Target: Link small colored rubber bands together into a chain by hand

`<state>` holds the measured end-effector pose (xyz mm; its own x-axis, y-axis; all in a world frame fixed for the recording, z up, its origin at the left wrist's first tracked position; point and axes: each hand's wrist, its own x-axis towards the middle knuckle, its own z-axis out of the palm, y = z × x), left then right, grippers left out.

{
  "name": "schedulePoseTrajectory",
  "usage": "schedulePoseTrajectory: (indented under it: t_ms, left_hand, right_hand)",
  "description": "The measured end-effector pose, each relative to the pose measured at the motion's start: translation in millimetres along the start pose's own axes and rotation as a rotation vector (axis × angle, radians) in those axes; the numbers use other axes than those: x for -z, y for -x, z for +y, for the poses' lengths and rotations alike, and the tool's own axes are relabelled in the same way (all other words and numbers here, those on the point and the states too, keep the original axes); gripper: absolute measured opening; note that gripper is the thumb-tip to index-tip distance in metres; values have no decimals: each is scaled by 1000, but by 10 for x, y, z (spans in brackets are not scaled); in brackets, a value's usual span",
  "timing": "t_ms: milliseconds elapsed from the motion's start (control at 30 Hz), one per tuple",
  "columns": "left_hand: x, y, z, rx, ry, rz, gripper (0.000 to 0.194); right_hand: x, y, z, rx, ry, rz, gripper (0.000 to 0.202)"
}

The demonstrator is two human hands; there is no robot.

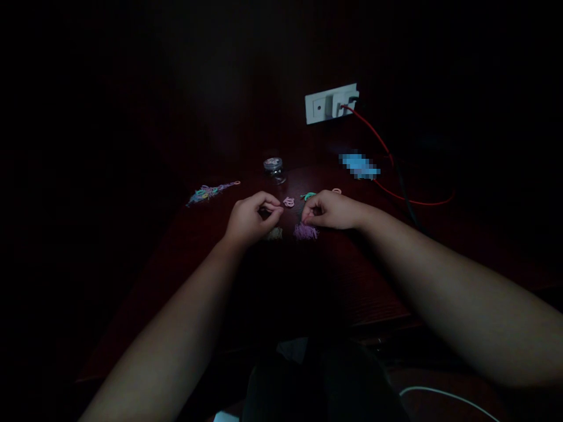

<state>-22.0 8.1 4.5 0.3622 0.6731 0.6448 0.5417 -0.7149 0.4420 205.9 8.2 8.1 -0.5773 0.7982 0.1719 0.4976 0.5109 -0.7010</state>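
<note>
My left hand [253, 220] is closed in a pinch, thumb against fingertips, just left of a small pink pile of elastic bands [288, 202]. Whatever it may hold is too small to make out. Beneath it, partly covered, lies a beige pile of bands [275, 234]. The pinched fingertips of my right hand [328, 210] touch the top edge of a purple pile of bands [307, 232]; anything between them is hidden. Green bands [308, 196] and an orange band [336, 191] show just behind that hand.
A mixed, multicoloured heap of bands [208, 192] lies at the left of the dark wooden table [352, 281]. Behind the piles stands a small clear lidded jar [274, 170]. A red cable [373, 130] runs from the wall socket [323, 107] past a blurred blue object [359, 166].
</note>
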Motion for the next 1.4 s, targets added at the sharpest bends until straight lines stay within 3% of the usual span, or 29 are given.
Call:
schedulePoseTrajectory:
  t_ms: [133,267,333,400,467,600,800,1033,1400]
  left_hand:
    - [24,-20,-142,71,14,68,13]
    - [144,-3,-552,240,-4,291,19]
    - [296,61,-837,406,-83,411,21]
    - [495,162,-1110,681,-250,501,26]
    - [689,270,-1321,856,-384,451,29]
    - [883,378,-1515,906,-467,366,31]
    - [747,276,-1524,896,-590,151,30]
    - [722,145,-1576,891,-694,40,57]
    - [711,-109,-1917,880,-657,-79,80]
  right_hand:
    - [1,-15,48,16,14,66,19]
    - [-5,-24,112,38,21,178,21]
    - [-10,-28,135,29,28,256,23]
    - [-16,-31,148,8,19,322,25]
    - [-25,-29,146,-10,22,375,28]
    - [-64,-17,104,12,89,393,30]
    - [-126,-29,35,37,64,381,33]
    - [-174,-37,1,44,41,416,34]
    - [-191,-59,-18,40,19,435,34]
